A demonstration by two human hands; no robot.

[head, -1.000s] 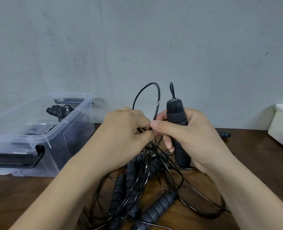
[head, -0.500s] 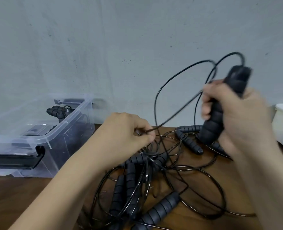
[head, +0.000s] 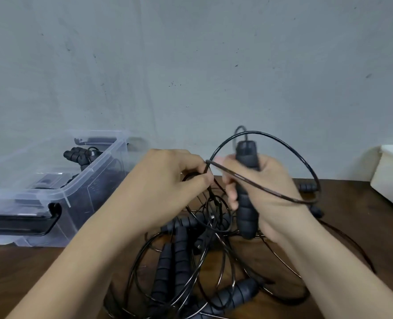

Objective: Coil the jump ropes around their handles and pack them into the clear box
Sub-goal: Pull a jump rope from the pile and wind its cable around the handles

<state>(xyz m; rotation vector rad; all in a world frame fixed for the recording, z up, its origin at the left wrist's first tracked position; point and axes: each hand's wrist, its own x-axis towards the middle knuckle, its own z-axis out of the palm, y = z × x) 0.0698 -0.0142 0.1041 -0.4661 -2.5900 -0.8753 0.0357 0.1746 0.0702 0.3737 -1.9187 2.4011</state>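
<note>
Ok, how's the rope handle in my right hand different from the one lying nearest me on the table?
The held handle stands upright, gripped by the right hand; the near handle lies slanted on the table, untouched. The held handle's cord arcs up and over to the left hand, which pinches it; the near handle sits among slack loops. Both are dark, ribbed grips.

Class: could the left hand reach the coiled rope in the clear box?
Probably yes: the coiled rope sits in the clear box, which looks open beside the left hand, though that hand pinches a cord.
</note>
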